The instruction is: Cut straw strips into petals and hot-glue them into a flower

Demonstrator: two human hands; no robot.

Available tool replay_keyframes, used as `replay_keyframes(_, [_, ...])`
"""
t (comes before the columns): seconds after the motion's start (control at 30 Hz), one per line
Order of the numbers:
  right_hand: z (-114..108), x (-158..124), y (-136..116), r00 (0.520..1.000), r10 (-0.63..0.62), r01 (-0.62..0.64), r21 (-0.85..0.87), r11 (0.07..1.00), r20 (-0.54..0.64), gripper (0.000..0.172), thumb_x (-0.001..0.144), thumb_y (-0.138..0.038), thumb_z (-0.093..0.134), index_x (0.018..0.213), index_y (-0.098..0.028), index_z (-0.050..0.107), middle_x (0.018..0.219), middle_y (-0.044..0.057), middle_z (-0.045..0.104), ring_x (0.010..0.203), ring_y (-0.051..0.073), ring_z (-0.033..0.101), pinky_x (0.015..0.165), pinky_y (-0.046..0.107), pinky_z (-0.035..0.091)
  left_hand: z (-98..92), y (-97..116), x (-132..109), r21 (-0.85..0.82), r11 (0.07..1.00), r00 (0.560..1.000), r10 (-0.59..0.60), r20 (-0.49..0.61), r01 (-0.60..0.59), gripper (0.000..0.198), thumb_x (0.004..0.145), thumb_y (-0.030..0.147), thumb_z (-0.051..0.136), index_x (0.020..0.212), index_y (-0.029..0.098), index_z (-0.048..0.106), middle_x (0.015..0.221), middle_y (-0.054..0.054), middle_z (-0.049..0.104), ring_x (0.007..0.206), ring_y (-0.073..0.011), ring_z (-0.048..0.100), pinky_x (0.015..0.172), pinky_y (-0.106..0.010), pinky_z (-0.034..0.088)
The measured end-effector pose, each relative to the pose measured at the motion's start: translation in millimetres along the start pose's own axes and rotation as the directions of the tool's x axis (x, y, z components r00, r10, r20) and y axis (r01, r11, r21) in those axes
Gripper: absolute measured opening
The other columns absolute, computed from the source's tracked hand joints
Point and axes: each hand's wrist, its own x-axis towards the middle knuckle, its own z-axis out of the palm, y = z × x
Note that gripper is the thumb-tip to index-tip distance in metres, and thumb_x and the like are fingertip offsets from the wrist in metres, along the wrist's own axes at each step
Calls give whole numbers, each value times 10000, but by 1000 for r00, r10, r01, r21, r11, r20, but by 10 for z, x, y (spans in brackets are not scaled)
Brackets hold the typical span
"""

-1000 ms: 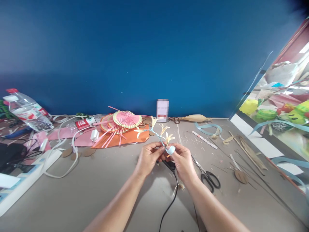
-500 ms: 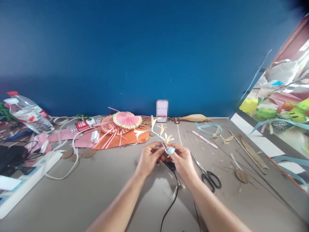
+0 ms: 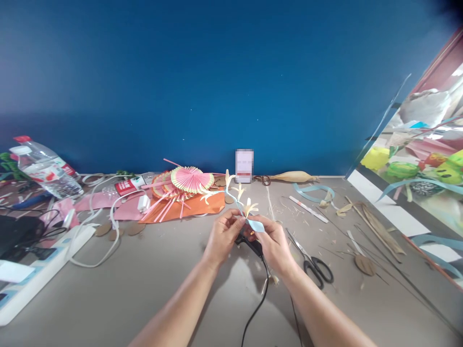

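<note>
My left hand [image 3: 226,236] pinches a thin stem wrapped in light blue, between thumb and fingers. Several pale cream flowers [image 3: 250,208] branch from the stem above it. Close beside it, my right hand [image 3: 277,243] has its fingers closed on a light blue paper strip [image 3: 256,225] at the stem's lower end. The strip's broad face is toward me; its hold on the far side is hidden by the fingers. Beneath both hands lies a black corded tool [image 3: 255,246], partly covered, so its kind is unclear.
Black-handled scissors [image 3: 314,267] lie right of my right hand, near a white marker [image 3: 308,209] and a wooden disc [image 3: 365,265]. Pleated paper fans [image 3: 191,180] rest on orange paper at back left. A power strip [image 3: 47,272], looping white cable and plastic bottles [image 3: 48,176] occupy the left.
The blue strip, curled around near the stem before, now lies flatter and stretches further right. Both hands stay close together with small finger shifts. The view has shifted slightly.
</note>
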Motion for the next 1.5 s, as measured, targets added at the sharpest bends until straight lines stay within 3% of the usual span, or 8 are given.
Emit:
replay_keyframes(0.13, [25, -30, -48, 997, 3, 1, -48, 999, 79, 327, 694, -148, 501, 997, -191, 616, 818, 28, 627, 687, 148, 548, 632, 244, 456, -2, 31, 1, 45, 997, 997, 57, -44, -55, 200, 729, 321, 583, 830, 148, 578, 686, 2, 578, 598, -104, 528, 563, -204, 406])
replay_keyframes(0.27, [41, -22, 2, 999, -19, 21, -71, 997, 30, 254, 733, -246, 543, 965, -175, 619, 783, 36, 617, 679, 160, 558, 638, 265, 467, -1, 26, 3, 52, 996, 996, 76, -39, -74, 184, 726, 319, 585, 810, 156, 595, 733, -4, 597, 660, -125, 550, 637, -234, 426])
replay_keyframes(0.43, [3, 10, 117, 997, -36, 25, -153, 988, -72, 204, 786, -291, 500, 877, -176, 641, 640, 4, 564, 570, 128, 510, 545, 237, 429, 11, 25, -6, 114, 993, 999, 32, -3, -32, 187, 720, 339, 585, 758, 155, 589, 641, 7, 582, 565, -118, 535, 542, -221, 410])
replay_keyframes(0.7, [1, 28, 119, 982, -145, 116, -225, 967, -120, 141, 759, -248, 514, 772, -173, 632, 684, 11, 570, 601, 129, 525, 558, 225, 419, 2, -14, -19, 137, 991, 999, 11, -36, -6, 191, 724, 354, 578, 788, 174, 568, 571, 16, 555, 559, -119, 518, 500, -201, 363])
replay_keyframes(0.93, [-23, 30, 121, 974, -126, 66, -294, 954, -190, 108, 722, -239, 543, 776, -172, 608, 644, 0, 569, 545, 112, 499, 512, 219, 401, 25, 2, -29, 115, 993, 999, -5, -51, 11, 207, 718, 366, 576, 757, 164, 562, 555, 19, 524, 535, -112, 491, 487, -201, 352])
replay_keyframes(1.2, [-14, 18, 63, 978, -123, 75, -264, 961, -169, 81, 715, -251, 557, 717, -170, 548, 628, -7, 557, 536, 105, 487, 515, 220, 411, 34, 17, -30, 151, 989, 1000, 2, -15, 0, 235, 734, 376, 557, 753, 142, 549, 589, 12, 502, 561, -104, 475, 499, -194, 362])
replay_keyframes(1.5, [13, 20, 80, 972, -117, 99, -97, 990, -202, 100, 722, -271, 580, 722, -177, 547, 634, -9, 547, 565, 112, 509, 538, 219, 424, 52, 23, -48, 65, 998, 999, -27, 29, 25, 255, 733, 393, 557, 724, 140, 540, 577, 20, 461, 545, -94, 441, 519, -202, 365])
